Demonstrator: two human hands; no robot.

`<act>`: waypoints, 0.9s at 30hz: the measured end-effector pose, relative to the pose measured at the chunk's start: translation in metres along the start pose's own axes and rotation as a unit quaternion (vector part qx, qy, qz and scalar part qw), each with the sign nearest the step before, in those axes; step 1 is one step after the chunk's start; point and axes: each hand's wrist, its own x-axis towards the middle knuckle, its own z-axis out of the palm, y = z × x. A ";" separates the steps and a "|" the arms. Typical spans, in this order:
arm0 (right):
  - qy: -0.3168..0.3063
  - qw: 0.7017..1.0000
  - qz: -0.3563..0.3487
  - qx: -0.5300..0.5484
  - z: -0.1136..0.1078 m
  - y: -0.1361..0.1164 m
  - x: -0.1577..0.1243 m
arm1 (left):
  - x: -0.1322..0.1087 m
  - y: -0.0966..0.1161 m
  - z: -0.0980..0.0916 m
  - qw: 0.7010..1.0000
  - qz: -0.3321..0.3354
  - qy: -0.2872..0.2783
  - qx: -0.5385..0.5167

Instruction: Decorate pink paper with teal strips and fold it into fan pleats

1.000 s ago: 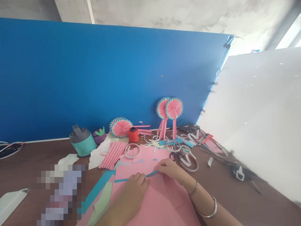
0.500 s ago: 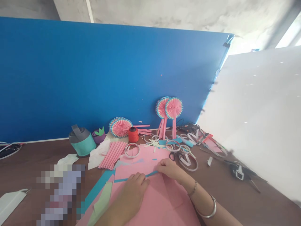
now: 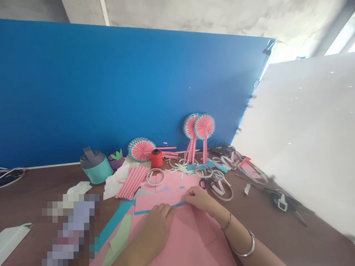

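Note:
A pink paper sheet (image 3: 191, 236) lies on the brown table in front of me, with a thin blue paper strip (image 3: 144, 212) along its far edge. My left hand (image 3: 156, 225) rests on the sheet, its fingertips bent down onto the strip. My right hand (image 3: 201, 199) pinches the strip's right end between thumb and fingers. A bangle and a thin bracelet sit on my right wrist.
Behind the sheet lie pleated pink paper (image 3: 133, 181), tape rolls (image 3: 155, 176), scissors (image 3: 206, 183), an orange thread spool (image 3: 156, 158), a teal container (image 3: 95, 166) and pink paper fans (image 3: 203, 127) against a blue board (image 3: 111, 88). A white board (image 3: 305, 140) stands on the right. A glue gun (image 3: 283, 201) lies near it.

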 end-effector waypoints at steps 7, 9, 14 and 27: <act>-0.003 1.000 -0.004 -0.001 0.001 0.001 0.000 | 0.003 0.003 0.007 1.000 -0.006 0.015 0.024; -0.002 1.000 -0.009 -0.008 0.001 0.002 0.000 | 0.003 0.004 0.006 0.999 -0.009 0.011 0.031; 0.013 0.998 -0.026 -0.053 0.002 0.004 0.003 | 0.004 0.009 -0.001 0.999 -0.022 -0.010 0.036; 0.016 0.989 -0.045 -0.141 -0.005 -0.008 -0.008 | 0.005 0.011 0.000 0.999 -0.029 -0.016 0.029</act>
